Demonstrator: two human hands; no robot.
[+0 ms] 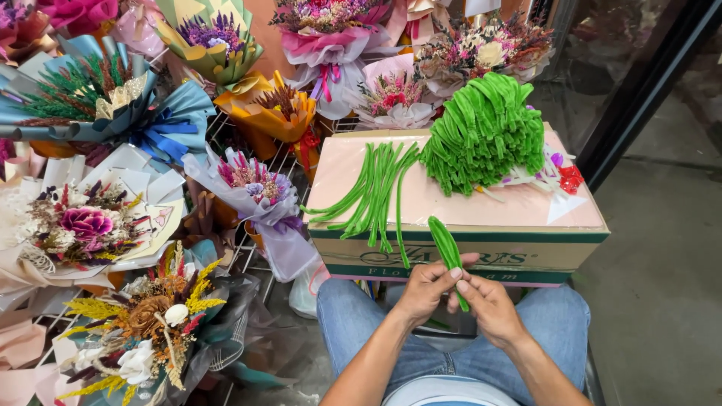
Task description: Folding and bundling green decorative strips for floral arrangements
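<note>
Both hands (pixel 459 297) pinch green pipe cleaners (pixel 447 248) before a paper-topped cardboard box (pixel 466 252).

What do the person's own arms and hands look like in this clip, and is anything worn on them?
Both forearms are bare up to the bottom edge of the frame, with no sleeves in view. The left hand and right hand wear no gloves, and no rings, watch or bracelets can be seen. The fingernails look short and unpainted.

I sit in a flower shop: wrapped dried-flower bouquets (pixel 113 98) crowd wire racks (pixel 252 252) beside me, green pipe cleaners (pixel 485 131) heaped on a floral-foam carton (pixel 481 252).
</note>
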